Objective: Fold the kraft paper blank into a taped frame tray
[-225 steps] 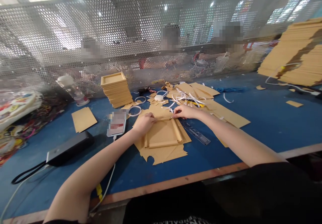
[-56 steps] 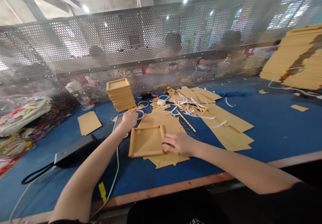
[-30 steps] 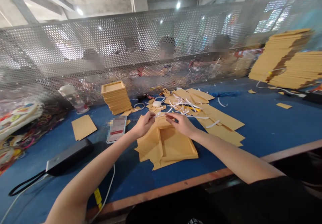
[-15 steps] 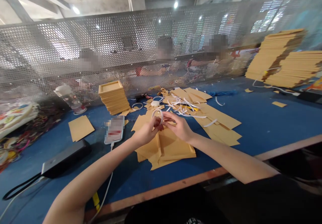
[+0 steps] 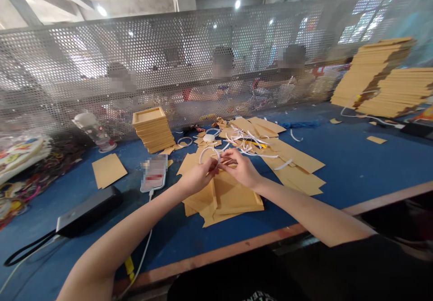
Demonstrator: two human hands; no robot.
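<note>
A thin white ring, which looks like a narrow roll of tape (image 5: 202,151), stands upright between my hands above the cardboard. My left hand (image 5: 202,173) is closed on the ring's lower right side. The fingers of my right hand (image 5: 241,168) are pinched together at the ring's right edge, touching or nearly touching my left fingertips. What exactly the right fingertips grip is partly hidden. Below both hands lies a tan cardboard piece with folded-up edges (image 5: 235,197), on top of more flat tan sheets (image 5: 192,204).
Flat cardboard sheets (image 5: 299,156) and curled white paper strips (image 5: 250,137) lie beyond my hands. To the left are a phone (image 5: 154,174) on a cable, a black power bank (image 5: 89,213) and a stack of cardboard trays (image 5: 153,131). A perforated metal screen (image 5: 152,66) separates other people.
The white ring now shows wider and further left, turned more towards the camera. Both hands stay in nearly the same place, with small finger movements.
</note>
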